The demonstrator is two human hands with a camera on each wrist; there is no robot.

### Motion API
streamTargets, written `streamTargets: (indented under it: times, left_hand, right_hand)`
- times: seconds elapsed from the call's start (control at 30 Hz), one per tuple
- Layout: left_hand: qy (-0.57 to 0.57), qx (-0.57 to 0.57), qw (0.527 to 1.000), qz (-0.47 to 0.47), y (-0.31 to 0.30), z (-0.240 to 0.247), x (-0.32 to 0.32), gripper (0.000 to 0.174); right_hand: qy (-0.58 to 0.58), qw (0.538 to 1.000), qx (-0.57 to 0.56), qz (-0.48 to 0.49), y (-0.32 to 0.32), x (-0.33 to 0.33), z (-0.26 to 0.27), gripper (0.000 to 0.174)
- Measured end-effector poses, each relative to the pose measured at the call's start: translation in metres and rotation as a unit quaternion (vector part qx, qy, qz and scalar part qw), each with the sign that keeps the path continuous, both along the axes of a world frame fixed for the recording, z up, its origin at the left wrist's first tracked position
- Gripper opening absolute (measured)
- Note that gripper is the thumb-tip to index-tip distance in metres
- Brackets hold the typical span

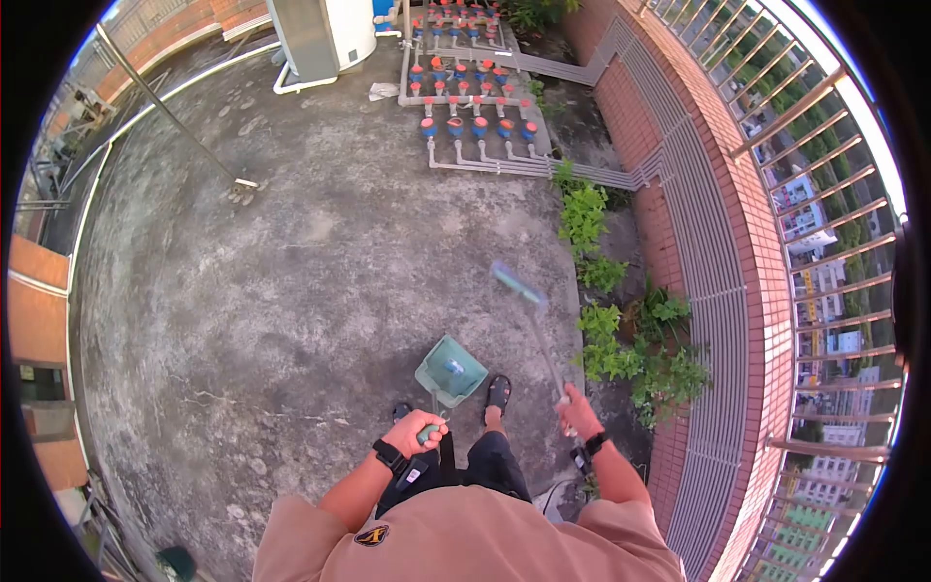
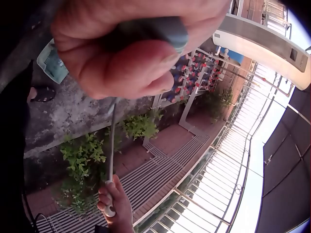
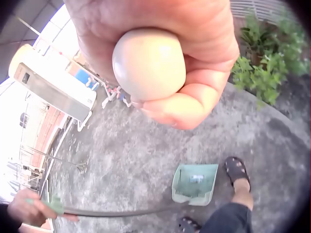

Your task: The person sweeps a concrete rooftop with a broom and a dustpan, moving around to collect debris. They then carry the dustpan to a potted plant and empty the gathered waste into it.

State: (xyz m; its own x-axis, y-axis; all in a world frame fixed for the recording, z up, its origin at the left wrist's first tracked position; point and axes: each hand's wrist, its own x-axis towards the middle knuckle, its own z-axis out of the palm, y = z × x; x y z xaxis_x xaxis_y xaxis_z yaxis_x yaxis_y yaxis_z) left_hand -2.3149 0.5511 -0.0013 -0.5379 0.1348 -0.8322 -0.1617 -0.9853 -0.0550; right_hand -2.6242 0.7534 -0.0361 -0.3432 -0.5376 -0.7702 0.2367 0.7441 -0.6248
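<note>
My left hand (image 1: 415, 434) grips the green handle end of a long-handled dustpan. The pale green pan (image 1: 469, 386) lies on the concrete in front of my feet, its inside facing up, with a small blue and white patch (image 3: 197, 178) within. In my right hand (image 1: 580, 415) is the pole (image 1: 549, 357) of a broom, fingers curled round it. The broom's light blue head (image 1: 519, 284) is blurred, ahead and to the right of the pan. A rounded whitish handle end (image 3: 150, 63) pokes out of the right fist in the right wrist view.
Leafy plants (image 1: 606, 344) line the right edge, beside a brick parapet (image 1: 766, 310) with grey pipes and a metal railing. Ahead stand several water meters (image 1: 480, 126) on pipework and a tall white tank (image 1: 349, 34). A thin pole (image 1: 179, 116) slants at the left.
</note>
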Motion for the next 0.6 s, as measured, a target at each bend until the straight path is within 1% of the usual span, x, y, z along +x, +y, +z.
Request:
streamTargets:
  times: [0.07,0.13,0.17,0.2,0.23,0.27,0.33,0.37,0.4,0.43,0.47,0.5,0.53,0.6]
  left_hand:
    - [-0.013,-0.011,1.0,0.011,0.002,0.004,-0.017,0.015]
    - [0.001,-0.033,0.999,0.009,0.008,0.01,-0.033,0.018]
    - [-0.012,-0.04,0.999,0.01,0.008,0.011,-0.043,0.018]
    - [-0.013,-0.054,0.998,0.011,0.009,0.012,-0.054,0.018]
    - [-0.013,-0.066,0.998,0.01,0.011,0.014,-0.066,0.019]
    - [-0.026,-0.05,0.998,0.005,0.009,0.016,-0.077,0.019]
    - [-0.039,-0.028,0.999,0.005,0.003,0.015,-0.094,0.018]
    - [-0.036,-0.01,0.999,0.01,0.003,0.01,-0.101,0.016]
    - [-0.042,-0.017,0.999,-0.006,0.002,-0.003,-0.105,0.016]
    - [-0.041,-0.017,0.999,-0.005,0.001,-0.004,-0.11,0.016]
    - [-0.045,-0.029,0.999,0.008,-0.001,-0.004,-0.117,0.018]
    - [-0.046,-0.04,0.998,0.022,-0.002,-0.006,-0.125,0.02]
    - [-0.047,-0.017,0.998,0.033,-0.005,-0.009,-0.13,0.02]
    - [-0.042,-0.016,0.998,0.04,-0.008,-0.011,-0.134,0.021]
  right_hand:
    - [0.058,0.998,-0.011,0.021,-0.028,-0.055,-0.023,0.037]
    - [0.108,0.993,-0.037,0.04,-0.052,-0.108,-0.062,0.027]
    - [0.095,0.994,-0.044,0.04,-0.064,-0.131,-0.074,0.027]
    - [0.111,0.992,-0.031,0.058,-0.076,-0.151,-0.084,0.022]
    - [0.127,0.989,-0.016,0.076,-0.081,-0.162,-0.095,0.018]
    - [0.115,0.99,-0.017,0.074,-0.081,-0.163,-0.106,0.018]
    - [0.093,0.994,-0.055,0.017,-0.071,-0.159,-0.133,0.011]
    - [0.146,0.98,-0.102,0.09,-0.051,-0.149,-0.169,0.011]
    - [0.2,0.954,-0.151,0.162,-0.024,-0.136,-0.197,0.01]
    - [0.037,0.994,-0.044,0.091,-0.014,-0.113,-0.163,0.012]
    - [0.068,0.99,-0.034,0.117,0.004,-0.091,-0.137,0.018]
    - [0.052,0.991,-0.026,0.121,0.019,-0.075,-0.11,0.02]
    - [-0.004,0.994,-0.004,0.113,0.038,-0.058,-0.093,0.023]
    - [-0.055,0.989,0.011,0.138,0.066,-0.036,-0.064,0.032]
